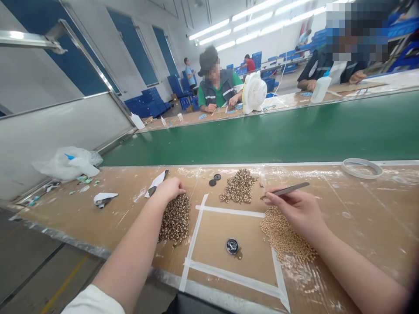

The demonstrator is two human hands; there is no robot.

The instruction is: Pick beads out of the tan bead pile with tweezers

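My left hand (172, 189) is at the top of a pile of small dark-and-cream pieces (175, 220), its fingers closed in a pinch. What they hold, if anything, is hidden. Metal tweezers (291, 189) are gripped in my right hand (299, 211), their tips pointing left. Below that hand spreads a heap of small tan beads (284, 237). Between the hands lies a second heap of dark-and-cream pieces (240, 185). A small round dish of dark liquid (232, 246) sits inside a white tape rectangle (235, 275), with a wet spot beside it.
Two black discs (212, 182) lie near the middle heap. A tape roll (362, 169) is at the right, a plastic bag (55, 163) at the left. Beyond the cardboard-covered table runs a green belt (262, 135). Co-workers sit across it, near a white fan (253, 93).
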